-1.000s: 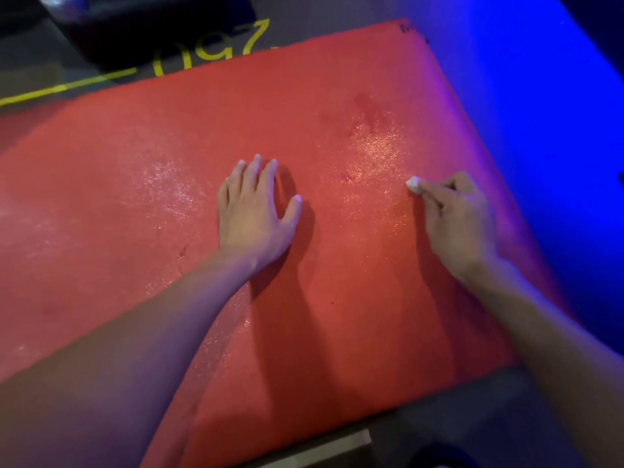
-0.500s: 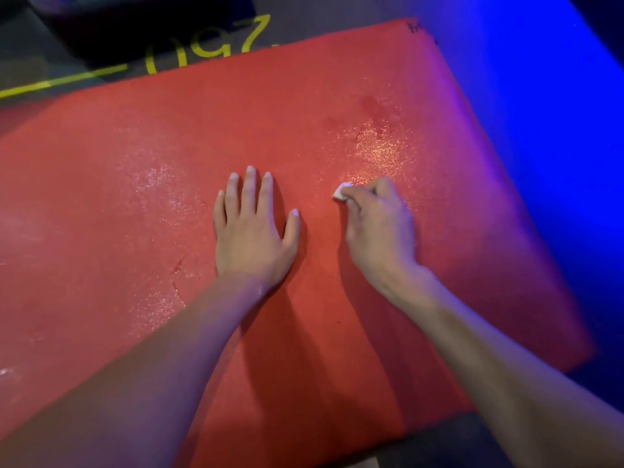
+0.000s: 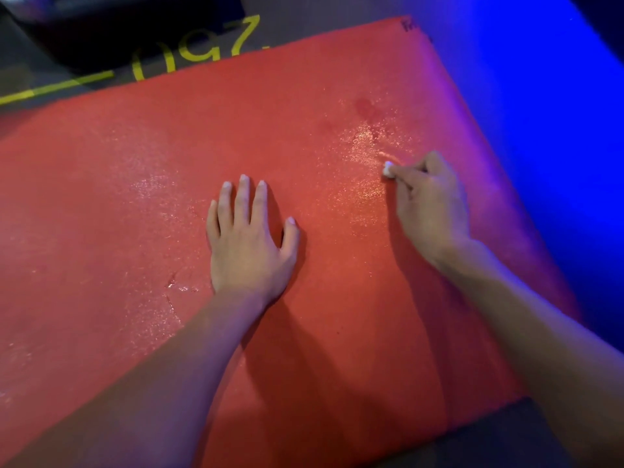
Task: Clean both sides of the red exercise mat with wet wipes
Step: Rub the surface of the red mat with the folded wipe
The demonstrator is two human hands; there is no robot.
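The red mat (image 3: 101, 204) lies flat on a dark floor (image 3: 499, 430) and fills most of the view, its near right corner just above a bare patch of that floor. The left hand (image 3: 248, 244) rests palm down near the middle of the mat, fingers straight and slightly spread. To its right and a little farther off, the right hand (image 3: 430, 201) pinches a small white wipe (image 3: 388, 170) in curled fingers and presses it onto the mat. Wet, glistening patches spread beside the wipe and left of the flat hand. Small dark writing sits at the mat's far right corner, too small to read. Beyond the far edge, yellow floor markings (image 3: 199, 49) read roughly "097", beside a yellow line.
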